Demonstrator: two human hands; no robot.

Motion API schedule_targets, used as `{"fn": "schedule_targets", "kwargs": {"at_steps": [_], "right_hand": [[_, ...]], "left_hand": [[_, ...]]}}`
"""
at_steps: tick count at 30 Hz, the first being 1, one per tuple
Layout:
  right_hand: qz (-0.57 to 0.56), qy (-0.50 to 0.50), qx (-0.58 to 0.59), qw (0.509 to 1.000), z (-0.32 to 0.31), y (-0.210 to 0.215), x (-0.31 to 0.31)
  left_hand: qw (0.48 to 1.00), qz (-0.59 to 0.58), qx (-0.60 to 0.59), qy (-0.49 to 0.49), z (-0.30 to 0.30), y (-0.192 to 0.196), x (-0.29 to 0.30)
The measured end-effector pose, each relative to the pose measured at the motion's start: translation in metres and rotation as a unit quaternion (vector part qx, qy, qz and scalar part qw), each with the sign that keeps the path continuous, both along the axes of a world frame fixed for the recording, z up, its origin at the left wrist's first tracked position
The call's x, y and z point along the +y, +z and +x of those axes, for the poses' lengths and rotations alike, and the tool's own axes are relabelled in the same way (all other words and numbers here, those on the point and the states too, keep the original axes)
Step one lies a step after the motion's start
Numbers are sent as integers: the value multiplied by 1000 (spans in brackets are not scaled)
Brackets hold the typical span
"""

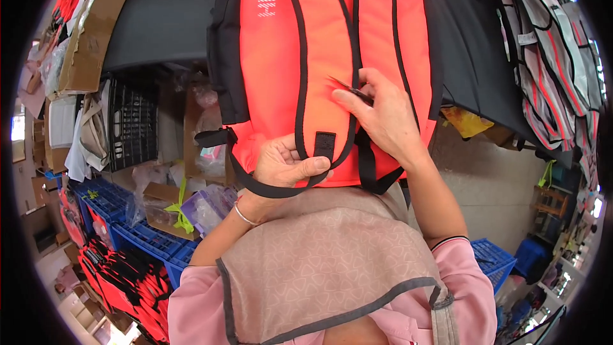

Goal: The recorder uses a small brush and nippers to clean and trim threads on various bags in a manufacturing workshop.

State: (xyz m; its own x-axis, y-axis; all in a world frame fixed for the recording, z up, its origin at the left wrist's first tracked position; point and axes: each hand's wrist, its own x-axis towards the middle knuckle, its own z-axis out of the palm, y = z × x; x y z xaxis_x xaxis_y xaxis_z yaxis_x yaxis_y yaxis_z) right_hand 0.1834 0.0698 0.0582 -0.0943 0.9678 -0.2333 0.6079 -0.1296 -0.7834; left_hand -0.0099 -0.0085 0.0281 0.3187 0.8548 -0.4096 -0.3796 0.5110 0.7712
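Observation:
A bright coral-orange backpack (268,76) with black trim lies in front of me, its padded shoulder straps facing up. My left hand (284,165) is closed on the lower end of the left shoulder strap (327,45), thumb on top near a black stitched patch (325,145). Black webbing (271,190) loops below that hand. Over the same strap, my right hand (386,112) is closed round small dark thread snips (350,87). Their pointed tips aim to the left, just above the strap; whether they touch it I cannot tell.
The backpack rests on a dark-covered table (159,22). Left of it stand a cardboard box (99,32), a black crate (133,121) and blue crates (143,239). Grey pieces with red stripes (549,70) hang over the right side. A blue basket (493,262) sits low right.

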Motion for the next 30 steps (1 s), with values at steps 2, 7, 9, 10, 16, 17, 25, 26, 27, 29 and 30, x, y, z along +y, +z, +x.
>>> {"fn": "schedule_targets", "kwargs": {"at_steps": [2, 7, 9, 10, 16, 17, 25, 26, 27, 29, 30], "right_hand": [[84, -12, 0, 996, 7, -1, -10], [312, 92, -32, 945, 23, 10, -37], [409, 143, -80, 898, 27, 4, -41], [426, 145, -115, 886, 26, 5, -45], [461, 153, -173, 857, 20, 7, -45], [461, 154, -173, 857, 20, 6, -45], [468, 162, -185, 849, 20, 7, -42], [468, 162, -186, 849, 20, 7, -42], [469, 166, -187, 847, 20, 7, -42], [471, 170, -189, 845, 20, 7, -42], [471, 172, -187, 844, 21, 7, -42]], "left_hand": [[1000, -13, -1, 8, 1, 5, 0], [1000, -7, -8, -8, 0, 6, 1], [999, -18, -29, -15, 1, 9, 2], [999, -19, -31, -13, 1, 9, 2], [999, -8, -31, -7, 2, 6, 0], [999, -8, -32, -5, 2, 6, 0], [999, 2, -33, 3, 2, 3, 1], [999, 0, -33, 2, 2, 3, 1], [999, -2, -33, 1, 1, 3, 1], [999, -2, -34, -2, 1, 3, 1], [999, -3, -35, -5, 1, 3, 1]]}}
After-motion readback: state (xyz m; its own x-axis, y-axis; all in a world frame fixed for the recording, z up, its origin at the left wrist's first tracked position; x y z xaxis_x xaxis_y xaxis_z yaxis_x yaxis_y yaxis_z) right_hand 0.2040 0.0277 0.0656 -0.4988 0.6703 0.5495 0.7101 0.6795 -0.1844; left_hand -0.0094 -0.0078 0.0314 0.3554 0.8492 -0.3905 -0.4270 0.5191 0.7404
